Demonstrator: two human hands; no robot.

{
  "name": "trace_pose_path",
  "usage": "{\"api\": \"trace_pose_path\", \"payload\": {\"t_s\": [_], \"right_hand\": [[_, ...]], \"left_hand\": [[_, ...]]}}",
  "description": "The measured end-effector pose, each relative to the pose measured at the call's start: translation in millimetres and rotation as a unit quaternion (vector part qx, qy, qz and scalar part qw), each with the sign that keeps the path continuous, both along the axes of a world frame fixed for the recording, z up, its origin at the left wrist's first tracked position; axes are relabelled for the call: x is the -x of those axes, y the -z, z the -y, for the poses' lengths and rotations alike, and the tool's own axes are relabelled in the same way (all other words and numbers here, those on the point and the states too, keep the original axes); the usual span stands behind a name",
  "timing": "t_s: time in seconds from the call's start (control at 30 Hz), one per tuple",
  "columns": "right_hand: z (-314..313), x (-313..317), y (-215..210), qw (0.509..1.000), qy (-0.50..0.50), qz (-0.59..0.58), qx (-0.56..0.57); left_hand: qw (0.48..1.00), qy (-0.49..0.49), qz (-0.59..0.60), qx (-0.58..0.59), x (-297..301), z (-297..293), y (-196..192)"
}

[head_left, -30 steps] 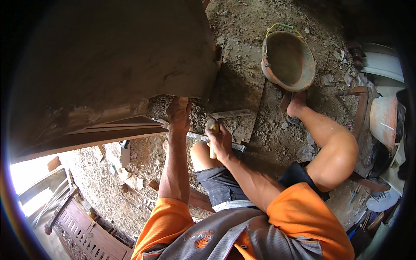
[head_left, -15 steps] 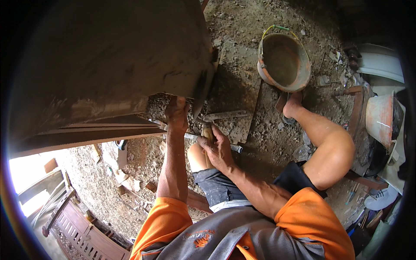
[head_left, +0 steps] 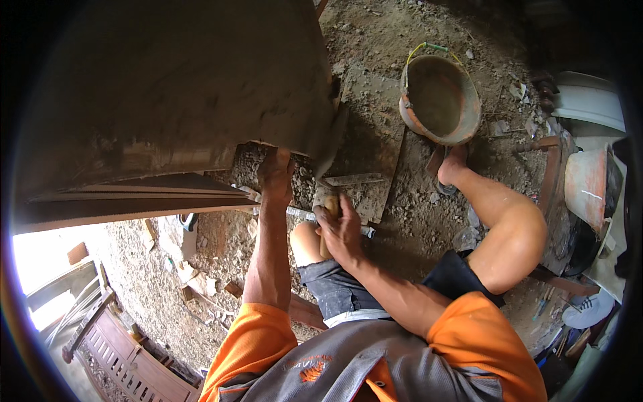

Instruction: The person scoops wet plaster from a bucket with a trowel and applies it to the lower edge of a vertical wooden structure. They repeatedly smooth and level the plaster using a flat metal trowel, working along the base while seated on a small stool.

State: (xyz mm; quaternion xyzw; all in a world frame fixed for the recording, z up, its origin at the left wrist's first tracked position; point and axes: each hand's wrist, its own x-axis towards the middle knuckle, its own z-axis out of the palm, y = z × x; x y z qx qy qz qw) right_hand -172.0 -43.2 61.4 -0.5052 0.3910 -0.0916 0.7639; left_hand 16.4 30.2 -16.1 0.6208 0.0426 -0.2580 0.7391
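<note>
My right hand (head_left: 343, 231) wraps round one wooden-handled tool (head_left: 325, 249), near the edge of the dark slab (head_left: 181, 87). My left hand (head_left: 275, 177) is at the slab's lower edge; how far its fingers close I can't tell. Two containers: a bucket (head_left: 407, 112), murky inside, and a pale tub (head_left: 584, 184), contents hidden. One board (head_left: 378, 144) lies between slab and bucket.

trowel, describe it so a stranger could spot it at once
Find the big dark plastered surface at upper left. Off its lower right corner, the right grip holds the trowel. Its rounded tan wooden handle sets it apart from the straight grey strip lying beside it.
</note>
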Motion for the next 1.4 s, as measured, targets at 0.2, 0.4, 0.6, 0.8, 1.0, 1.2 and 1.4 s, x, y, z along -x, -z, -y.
{"api": "trace_pose_path", "payload": {"t_s": [0.2,0.4,0.6,0.8,1.0,1.2,1.4], "right_hand": [[-35.9,-48.8,35.0,0.984,0.043,0.068,0.159],[-43.4,6.0,10.4,0.966,-0.063,0.035,0.249],[-21.4,60.4,-6.3,0.99,-0.062,-0.009,-0.13],[4.2,-4.4,15.2,0.978,-0.026,-0.006,-0.206],[15.0,-17.7,-38.3,0.991,-0.025,0.083,-0.102],[31.8,10.5,-83.1,0.965,-0.089,0.178,-0.173],[36.5,-0.3,-6.7,0.995,-0.062,0.026,-0.077]], "left_hand": [[1.0,0.024,0.005,0.016,-3.8,-1.0,-8.8],[0.994,0.054,-0.061,-0.068,-12.0,-8.1,-4.6],[0.999,0.008,-0.03,-0.016,-5.5,-5.9,0.3],[1.0,0.016,-0.022,-0.005,-7.1,-0.8,-6.4],[1.0,-0.01,0.012,0.02,2.0,6.1,-14.4],[0.989,0.056,0.03,0.137,-1.3,3.5,-11.4],[0.999,0.007,-0.043,-0.031,-3.0,-2.0,-6.4]]}}
